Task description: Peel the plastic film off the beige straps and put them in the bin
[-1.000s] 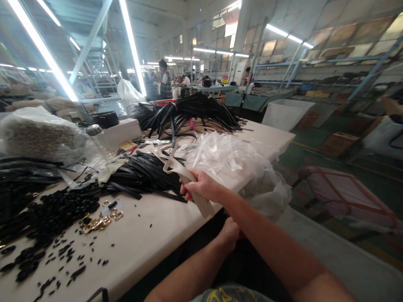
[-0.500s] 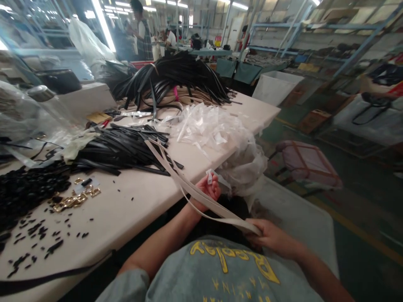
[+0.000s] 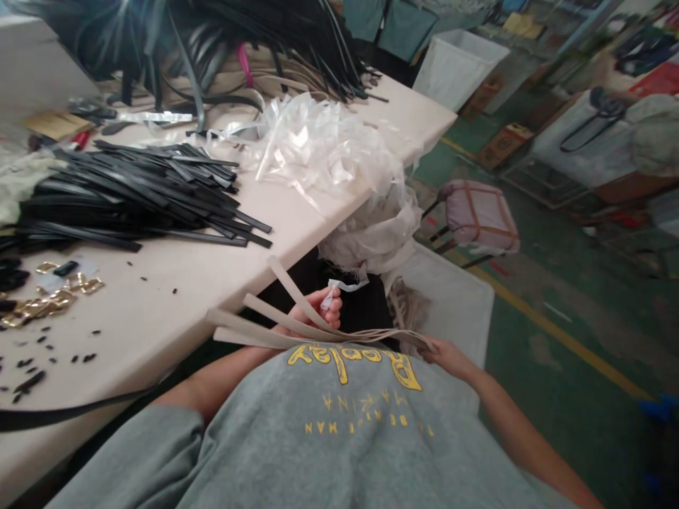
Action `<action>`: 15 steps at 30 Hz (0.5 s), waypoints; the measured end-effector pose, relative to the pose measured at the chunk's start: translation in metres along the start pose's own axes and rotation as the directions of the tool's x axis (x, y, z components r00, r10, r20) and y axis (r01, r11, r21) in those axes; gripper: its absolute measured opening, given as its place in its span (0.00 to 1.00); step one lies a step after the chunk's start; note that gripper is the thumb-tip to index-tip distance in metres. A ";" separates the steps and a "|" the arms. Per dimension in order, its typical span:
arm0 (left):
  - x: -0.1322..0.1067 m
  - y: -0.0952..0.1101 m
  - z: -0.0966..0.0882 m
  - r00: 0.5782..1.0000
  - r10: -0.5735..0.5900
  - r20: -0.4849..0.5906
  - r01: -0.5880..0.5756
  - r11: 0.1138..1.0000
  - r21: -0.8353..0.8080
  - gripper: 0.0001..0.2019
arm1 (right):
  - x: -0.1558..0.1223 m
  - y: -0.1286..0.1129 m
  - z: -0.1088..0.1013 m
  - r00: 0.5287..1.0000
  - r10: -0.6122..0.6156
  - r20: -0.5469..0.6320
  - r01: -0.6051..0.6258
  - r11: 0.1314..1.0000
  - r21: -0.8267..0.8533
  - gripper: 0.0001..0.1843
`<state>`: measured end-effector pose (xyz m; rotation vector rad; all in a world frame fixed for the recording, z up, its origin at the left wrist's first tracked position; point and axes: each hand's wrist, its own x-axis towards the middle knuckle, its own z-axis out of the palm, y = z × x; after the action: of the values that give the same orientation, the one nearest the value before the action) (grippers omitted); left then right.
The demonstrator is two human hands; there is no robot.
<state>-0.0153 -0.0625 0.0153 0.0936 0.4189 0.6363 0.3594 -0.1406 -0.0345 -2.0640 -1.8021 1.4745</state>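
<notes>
My right hand (image 3: pixel 450 357) is closed around one end of several long beige straps (image 3: pixel 308 326). Their other ends fan out to the left, across my left forearm and near the table edge. My left hand (image 3: pixel 329 311) is closed on a crumpled strip of whitish plastic film (image 3: pixel 350 285), whose loose end trails to the right. Behind it hangs a heap of clear plastic film (image 3: pixel 318 148) spilling over the table's edge. A pile of short black straps (image 3: pixel 132 198) lies on the table beyond my left arm.
The white table (image 3: pixel 201 283) carries gold buckles (image 3: pixel 53 300), small black pieces (image 3: pixel 29 382) and a large bundle of long black straps (image 3: pixel 297 42). A grey-white surface (image 3: pixel 450 304) sits low at right. On the floor stand a padded stool (image 3: pixel 480 215) and a white bin (image 3: pixel 460 67).
My view has tilted down and moved closer. The beige straps have come down off the black pile toward my body, and their free ends have spread apart. Both hands stay closed.
</notes>
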 end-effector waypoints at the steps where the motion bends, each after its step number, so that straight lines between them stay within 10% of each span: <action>1: -0.003 -0.003 -0.001 0.998 -0.051 0.027 0.048 0.994 0.101 0.08 | -0.001 0.005 0.000 1.000 0.005 0.001 -0.005 1.000 -0.017 0.08; 5: -0.013 -0.012 0.001 0.983 -0.164 0.081 0.118 0.907 0.405 0.12 | 0.000 -0.004 0.009 1.000 -0.024 -0.009 0.023 0.995 -0.094 0.07; 15: -0.016 -0.010 0.007 0.980 -0.160 0.116 0.085 0.873 0.480 0.13 | 0.021 -0.066 0.030 0.964 -0.263 -0.024 0.255 0.949 -0.184 0.14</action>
<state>-0.0185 -0.0798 0.0249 0.5771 0.4220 0.3851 0.2881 -0.1180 -0.0266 -1.8220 -2.1593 1.2241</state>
